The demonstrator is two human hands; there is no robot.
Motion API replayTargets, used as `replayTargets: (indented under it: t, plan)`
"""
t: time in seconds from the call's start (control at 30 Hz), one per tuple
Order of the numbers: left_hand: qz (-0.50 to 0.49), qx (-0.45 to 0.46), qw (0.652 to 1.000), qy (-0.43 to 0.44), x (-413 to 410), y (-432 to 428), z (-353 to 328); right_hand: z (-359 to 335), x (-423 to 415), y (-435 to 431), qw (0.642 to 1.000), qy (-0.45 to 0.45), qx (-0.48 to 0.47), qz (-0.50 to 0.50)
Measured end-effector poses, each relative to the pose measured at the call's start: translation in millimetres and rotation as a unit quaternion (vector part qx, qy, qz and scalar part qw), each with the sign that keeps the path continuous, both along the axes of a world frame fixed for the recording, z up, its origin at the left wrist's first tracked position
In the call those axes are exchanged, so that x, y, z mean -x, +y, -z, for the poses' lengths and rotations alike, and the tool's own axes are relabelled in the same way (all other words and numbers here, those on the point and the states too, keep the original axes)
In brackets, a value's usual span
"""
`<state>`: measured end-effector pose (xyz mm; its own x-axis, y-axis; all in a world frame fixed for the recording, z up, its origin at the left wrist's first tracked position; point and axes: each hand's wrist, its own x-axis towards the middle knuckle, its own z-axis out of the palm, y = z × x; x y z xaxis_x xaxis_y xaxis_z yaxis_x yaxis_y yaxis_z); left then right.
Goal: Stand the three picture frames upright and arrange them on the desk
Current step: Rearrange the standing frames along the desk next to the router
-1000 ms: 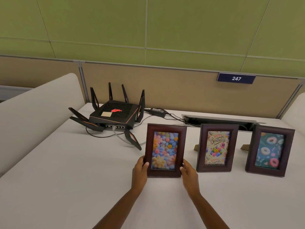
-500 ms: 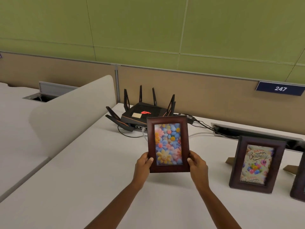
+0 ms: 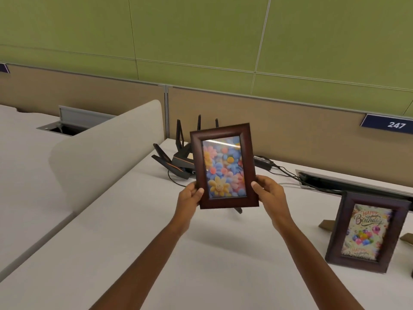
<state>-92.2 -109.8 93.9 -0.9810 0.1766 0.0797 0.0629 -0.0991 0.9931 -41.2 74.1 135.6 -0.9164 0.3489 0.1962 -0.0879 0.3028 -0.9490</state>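
At the far left, a curved off-white divider panel (image 3: 105,157) with a rounded top corner rose smooth and matte from the pale table (image 3: 201,265). Just right of it sat a black angular router (image 3: 178,162) with flat, blade-like antennas, mostly hidden behind what you held.

Your left hand (image 3: 190,202) had its grip closed on the lower left edge of the flower picture frame (image 3: 224,166) — thumb flat on the front moulding, fingers out of sight behind. The frame was a dark reddish-brown rectangle with a stepped, glossy wood-look border and a glazed front catching a faint reflection; its picture showed soft, rounded flowers in blue, pink and yellow. You held it lifted clear of the table, portrait-wise and tilted slightly with its top leaning left. Your right hand (image 3: 269,193) clamped the lower right edge in the same way.

Further right, a black power adapter (image 3: 263,163) and thin cables lay by a long metal-rimmed cable slot (image 3: 348,184). Beyond that, the birthday picture frame (image 3: 366,233) — same dark moulded border — stood upright on the table, a tan cardboard stand (image 3: 326,224) showing behind it. On the tan partition above hung a navy plate (image 3: 388,124) reading 247.
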Motion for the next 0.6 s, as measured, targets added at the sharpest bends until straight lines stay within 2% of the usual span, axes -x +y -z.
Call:
replayTargets:
  t: [0.23, 0.4, 0.6]
  plan:
    - [-0.047, 0.016, 0.999, 0.009, 24.0, -44.2, 5.9, 8.2, 47.0, -38.0, 0.977, -0.098, 0.093, -0.164]
    - [-0.084, 0.058, 0.995, 0.012, 38.3, -72.4, 16.4, 26.6, 84.1, -58.7, 0.951, -0.152, 0.155, -0.221]
    - [-0.131, 0.063, 0.989, -0.002, 58.1, -96.9, 35.8, 38.4, 117.5, -86.6, 0.938, -0.181, 0.164, -0.247]
